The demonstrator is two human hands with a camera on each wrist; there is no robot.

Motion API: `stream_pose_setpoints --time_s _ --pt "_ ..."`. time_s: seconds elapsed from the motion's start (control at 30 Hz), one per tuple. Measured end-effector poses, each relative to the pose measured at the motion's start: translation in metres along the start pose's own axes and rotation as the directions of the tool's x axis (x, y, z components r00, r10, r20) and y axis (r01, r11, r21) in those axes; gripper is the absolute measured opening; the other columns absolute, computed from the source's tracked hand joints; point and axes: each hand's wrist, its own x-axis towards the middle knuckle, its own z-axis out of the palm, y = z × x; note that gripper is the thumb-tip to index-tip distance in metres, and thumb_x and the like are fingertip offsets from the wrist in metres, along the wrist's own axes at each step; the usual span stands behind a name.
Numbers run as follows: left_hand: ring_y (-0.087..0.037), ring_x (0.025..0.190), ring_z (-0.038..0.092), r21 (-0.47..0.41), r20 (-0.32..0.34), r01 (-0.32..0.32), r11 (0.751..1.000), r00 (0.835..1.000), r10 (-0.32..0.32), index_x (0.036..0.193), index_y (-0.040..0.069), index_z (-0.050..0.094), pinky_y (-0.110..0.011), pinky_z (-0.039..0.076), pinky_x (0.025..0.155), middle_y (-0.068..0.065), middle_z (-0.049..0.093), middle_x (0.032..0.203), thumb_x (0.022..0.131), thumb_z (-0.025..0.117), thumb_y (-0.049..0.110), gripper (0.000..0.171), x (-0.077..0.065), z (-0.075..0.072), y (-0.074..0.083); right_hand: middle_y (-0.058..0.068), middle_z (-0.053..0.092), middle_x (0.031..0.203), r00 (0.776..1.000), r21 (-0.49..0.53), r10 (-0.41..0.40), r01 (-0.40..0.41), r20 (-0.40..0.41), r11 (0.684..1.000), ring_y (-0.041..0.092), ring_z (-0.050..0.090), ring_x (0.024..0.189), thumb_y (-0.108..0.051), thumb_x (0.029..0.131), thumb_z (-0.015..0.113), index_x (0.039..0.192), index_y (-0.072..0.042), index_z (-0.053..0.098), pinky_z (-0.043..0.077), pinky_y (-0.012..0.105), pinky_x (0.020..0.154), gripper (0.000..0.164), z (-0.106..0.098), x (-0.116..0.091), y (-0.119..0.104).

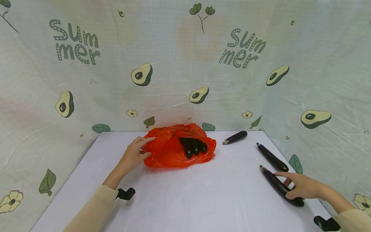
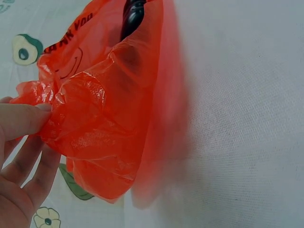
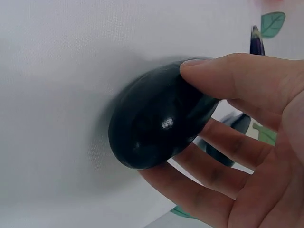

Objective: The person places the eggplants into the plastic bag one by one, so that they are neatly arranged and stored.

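Observation:
A red plastic bag [image 1: 169, 156] lies on its side at the back of the white table, its mouth facing right. Three dark eggplants [image 1: 195, 146] show inside the opening. My left hand [image 1: 134, 153] pinches the bag's left end between thumb and fingers, as the left wrist view shows on the crumpled plastic [image 2: 102, 118]. On the right, my right hand [image 1: 307, 186] grips a long eggplant [image 1: 273, 181] near its rounded end, thumb on the near side and fingers round the far side. In the right wrist view this eggplant [image 3: 152, 118] is close over the table.
Beyond the held one, another eggplant [image 1: 272, 157] lies along the table's right edge. A shorter eggplant [image 1: 235, 137] rests at the back, right of the bag. Cloth printed with avocados and leaves [image 1: 174, 48] hangs behind and beside the table [image 1: 188, 199].

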Motion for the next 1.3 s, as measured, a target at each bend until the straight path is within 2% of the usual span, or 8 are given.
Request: stream_pose_setpoints --time_s 0.2,0.37,0.47,0.6,0.8,1.0,1.3 --pt "-0.028 0.114 0.065 -0.006 0.000 -0.001 1.000 1.000 0.001 0.151 0.021 0.060 -0.043 0.064 0.091 -0.009 0.059 0.125 0.090 0.081 -0.004 0.069 0.000 0.000 0.000 0.012 0.066 0.111 0.998 -0.043 -0.050 0.048 -0.029 0.998 0.021 0.066 0.085 -0.009 0.086 0.084 0.153 0.006 0.045 0.057 0.031 0.065 0.080 0.003 0.004 -0.007" --pt "-0.028 0.113 0.065 -0.013 -0.003 0.000 1.000 1.000 0.000 0.151 0.021 0.060 -0.043 0.064 0.091 -0.009 0.059 0.126 0.091 0.080 -0.004 0.069 0.000 -0.001 0.001 0.014 0.067 0.113 0.987 -0.071 -0.145 0.140 -0.071 0.988 0.012 0.066 0.081 -0.012 0.088 0.083 0.153 0.006 0.045 0.056 0.027 0.065 0.078 0.005 0.012 -0.025" --pt "-0.028 0.113 0.065 -0.012 -0.006 -0.005 1.000 1.000 0.005 0.151 0.021 0.060 -0.044 0.064 0.091 -0.009 0.059 0.125 0.090 0.081 -0.004 0.069 0.000 -0.001 0.001 0.015 0.068 0.114 0.973 -0.098 -0.210 0.200 -0.100 0.975 0.014 0.068 0.085 -0.013 0.088 0.083 0.153 0.005 0.047 0.058 0.026 0.064 0.076 0.006 0.017 -0.039" --pt "-0.028 0.113 0.065 -0.006 -0.006 -0.010 1.000 1.000 0.010 0.151 0.020 0.060 -0.044 0.064 0.091 -0.009 0.059 0.124 0.090 0.081 -0.004 0.069 0.000 0.001 0.000 0.013 0.070 0.115 0.955 -0.135 -0.259 0.240 -0.145 0.961 0.019 0.072 0.090 -0.013 0.087 0.085 0.152 0.003 0.050 0.059 0.026 0.064 0.076 0.009 0.026 -0.059" --pt "-0.027 0.113 0.064 0.000 -0.009 -0.009 1.000 1.000 0.009 0.151 0.021 0.060 -0.043 0.064 0.091 -0.009 0.059 0.125 0.089 0.082 -0.004 0.070 0.000 0.002 -0.001 0.008 0.072 0.115 0.951 -0.172 -0.249 0.218 -0.184 0.961 0.018 0.070 0.092 -0.016 0.086 0.086 0.152 -0.005 0.054 0.057 0.026 0.065 0.075 0.013 0.038 -0.089" --pt "-0.027 0.112 0.064 -0.007 0.000 -0.010 1.000 1.000 0.010 0.152 0.022 0.060 -0.043 0.064 0.091 -0.008 0.059 0.125 0.090 0.081 -0.004 0.070 0.000 0.001 -0.001 0.007 0.074 0.116 0.936 -0.207 -0.285 0.243 -0.207 0.948 0.017 0.069 0.093 -0.019 0.087 0.085 0.153 -0.007 0.054 0.056 0.028 0.068 0.074 0.019 0.053 -0.112" --pt "-0.028 0.114 0.064 -0.009 0.004 -0.004 1.000 1.000 0.004 0.152 0.023 0.060 -0.043 0.064 0.091 -0.008 0.059 0.125 0.091 0.080 -0.004 0.069 -0.001 0.001 -0.002 0.012 0.073 0.120 0.922 -0.168 -0.315 0.281 -0.226 0.945 0.019 0.069 0.096 -0.019 0.090 0.083 0.154 -0.006 0.053 0.059 0.031 0.075 0.072 0.026 0.081 -0.140"
